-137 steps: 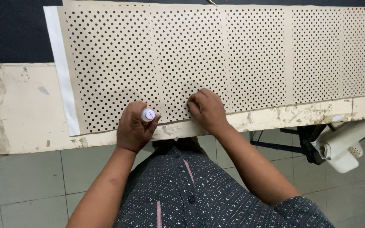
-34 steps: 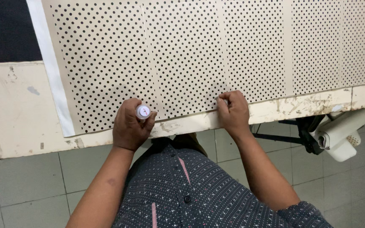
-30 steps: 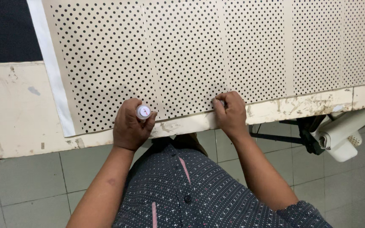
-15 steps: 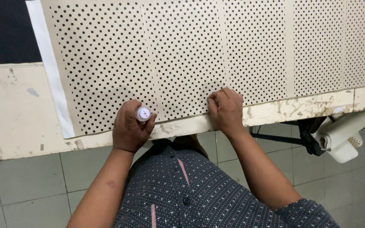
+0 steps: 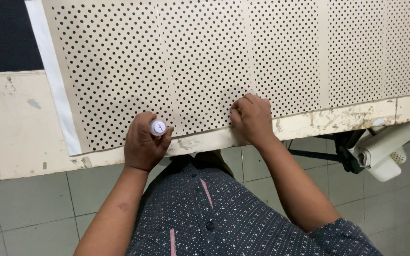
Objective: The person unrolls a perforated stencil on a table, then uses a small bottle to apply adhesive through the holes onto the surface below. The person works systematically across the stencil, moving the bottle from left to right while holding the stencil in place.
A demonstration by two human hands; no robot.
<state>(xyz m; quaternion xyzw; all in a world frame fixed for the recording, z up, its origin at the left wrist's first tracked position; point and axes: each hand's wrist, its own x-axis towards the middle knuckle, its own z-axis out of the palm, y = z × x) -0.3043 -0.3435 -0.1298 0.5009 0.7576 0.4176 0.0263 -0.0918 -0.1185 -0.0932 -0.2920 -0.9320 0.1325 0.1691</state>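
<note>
Two hands: both of mine are at the near edge of the perforated sheet (image 5: 224, 61), which lies flat on the worn, paint-chipped table (image 5: 10, 128).
Left hand: my left hand (image 5: 143, 144) is wrapped tight in a fist around a marker (image 5: 158, 127), held upright with its white cap end facing up at me; the tip is hidden under my fist, so I cannot tell whether it touches the sheet.
Right hand: my right hand (image 5: 251, 118) is curled, fingers together, pressing down on the sheet's lower edge just beside a seam between panels; it clamps nothing, it only pins.
Sheet: beige, dotted with rows of small holes, running off to the right; a white strip (image 5: 53, 80) shows along its left border, over dark fabric (image 5: 5, 38).
Step in hand: I judge I am holding the sheet steady while working the marker along the bottom rows.
Next move: it calls for keeping my right-hand pressure firm so the sheet does not slide, and the marker upright over the holes.
Nearby: a rolled sheet (image 5: 390, 147) sits below the table's right end, over the tiled floor (image 5: 29, 204).
</note>
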